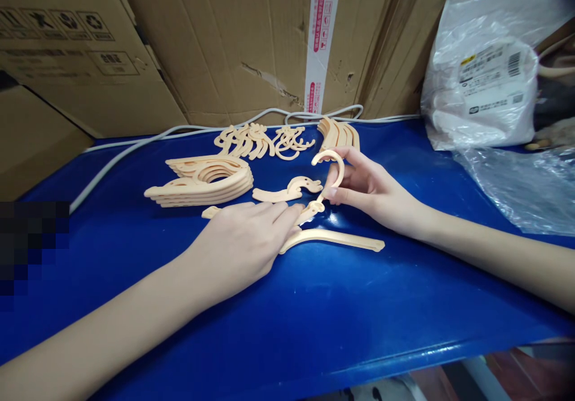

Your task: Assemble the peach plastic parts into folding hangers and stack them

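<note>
My left hand (245, 242) lies palm down on the blue table (314, 317), fingers together, pressing on a peach plastic hanger arm (341, 239) that sticks out to the right from under it. My right hand (363, 185) pinches a peach hook piece (331, 164) between thumb and fingers, its lower end meeting the hanger's centre joint (313, 208) by my left fingertips. A loose curved hanger part (287, 190) lies just behind the two hands.
A stack of peach hanger arms (202, 181) sits at the left. Hook pieces (263, 140) and more parts (339, 133) lie at the back. A white cable (135, 146) runs along cardboard boxes (233, 42). Plastic bags (489, 84) rest at the right.
</note>
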Tool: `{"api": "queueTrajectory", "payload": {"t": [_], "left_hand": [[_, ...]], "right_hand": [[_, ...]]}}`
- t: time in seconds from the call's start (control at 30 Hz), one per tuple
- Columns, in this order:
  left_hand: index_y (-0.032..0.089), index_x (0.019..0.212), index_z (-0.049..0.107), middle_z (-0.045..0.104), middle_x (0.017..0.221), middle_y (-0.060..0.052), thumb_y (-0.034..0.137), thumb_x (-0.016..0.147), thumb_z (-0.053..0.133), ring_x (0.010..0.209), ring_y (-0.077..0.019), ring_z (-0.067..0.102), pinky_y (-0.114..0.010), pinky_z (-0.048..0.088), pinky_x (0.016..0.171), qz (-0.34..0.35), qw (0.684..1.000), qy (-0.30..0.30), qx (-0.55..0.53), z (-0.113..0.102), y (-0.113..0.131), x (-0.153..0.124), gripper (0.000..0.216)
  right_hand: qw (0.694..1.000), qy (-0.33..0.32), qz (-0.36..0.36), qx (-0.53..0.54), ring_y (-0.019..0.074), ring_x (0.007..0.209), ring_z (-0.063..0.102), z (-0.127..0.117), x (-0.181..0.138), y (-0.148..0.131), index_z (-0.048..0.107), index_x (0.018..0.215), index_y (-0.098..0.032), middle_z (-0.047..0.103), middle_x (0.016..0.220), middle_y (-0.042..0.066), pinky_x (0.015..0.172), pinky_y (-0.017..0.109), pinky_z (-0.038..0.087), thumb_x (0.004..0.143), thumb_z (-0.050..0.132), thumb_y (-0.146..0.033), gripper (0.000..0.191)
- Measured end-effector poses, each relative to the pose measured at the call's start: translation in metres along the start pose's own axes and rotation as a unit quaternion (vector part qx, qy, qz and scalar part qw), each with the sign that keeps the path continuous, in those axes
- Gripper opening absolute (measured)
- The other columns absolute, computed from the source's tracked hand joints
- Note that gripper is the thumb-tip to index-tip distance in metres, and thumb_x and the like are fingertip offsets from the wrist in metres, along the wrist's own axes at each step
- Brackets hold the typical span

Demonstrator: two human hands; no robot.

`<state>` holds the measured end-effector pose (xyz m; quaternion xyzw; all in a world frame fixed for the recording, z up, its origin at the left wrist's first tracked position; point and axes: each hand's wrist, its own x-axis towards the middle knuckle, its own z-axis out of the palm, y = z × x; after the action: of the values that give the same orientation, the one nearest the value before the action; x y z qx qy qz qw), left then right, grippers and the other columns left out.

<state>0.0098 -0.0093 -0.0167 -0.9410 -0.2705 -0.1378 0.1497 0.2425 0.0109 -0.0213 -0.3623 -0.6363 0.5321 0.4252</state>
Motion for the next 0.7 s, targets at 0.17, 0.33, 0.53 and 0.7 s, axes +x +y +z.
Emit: {"api": "queueTrajectory", "payload": {"t": [0.17,0.33,0.53,0.7], "left_hand": [[0.013,0.11,0.068,0.075,0.087,-0.007,0.025,0.107,0.029,0.076,-0.0222,0.073,-0.032,0.049,0.059,0.006,1.0,0.005,-0.005,0.0033,-0.0005,-0.0007,0.041],[0.013,0.106,0.07,0.074,0.08,-0.005,0.026,0.107,0.028,0.069,-0.0225,0.072,-0.033,0.047,0.055,0.008,1.0,0.016,0.006,0.0013,-0.0004,0.0009,0.044],[0.011,0.124,0.063,0.078,0.094,-0.008,0.029,0.108,0.028,0.077,-0.0203,0.075,-0.029,0.049,0.059,-0.013,0.999,0.042,0.003,-0.0019,0.0022,0.0023,0.042],[0.017,0.131,0.058,0.079,0.089,-0.003,0.029,0.107,0.031,0.07,-0.0179,0.073,-0.027,0.044,0.053,-0.021,0.999,0.026,-0.005,-0.0038,0.0027,0.0016,0.038]], "right_hand": [[0.999,0.006,-0.014,-0.047,0.0163,0.077,0.057,0.0001,-0.0027,0.0018,0.052,0.12,-0.028,0.057,0.082,-0.003,0.077,0.034,0.048,0.083,0.074,-0.03,0.043],[0.999,0.004,-0.025,-0.045,0.0148,0.074,0.057,0.0009,-0.0025,0.0009,0.051,0.123,-0.026,0.057,0.08,-0.004,0.073,0.032,0.049,0.087,0.064,-0.024,0.039],[1.0,0.003,0.009,-0.021,0.0136,0.07,0.057,0.0005,-0.0009,-0.0009,0.049,0.127,-0.022,0.059,0.077,-0.004,0.071,0.031,0.05,0.086,0.063,-0.019,0.043],[1.0,-0.021,0.015,-0.005,0.012,0.068,0.055,-0.0006,-0.0004,-0.0017,0.054,0.125,-0.02,0.06,0.079,-0.004,0.068,0.03,0.048,0.087,0.062,-0.021,0.039]]}}
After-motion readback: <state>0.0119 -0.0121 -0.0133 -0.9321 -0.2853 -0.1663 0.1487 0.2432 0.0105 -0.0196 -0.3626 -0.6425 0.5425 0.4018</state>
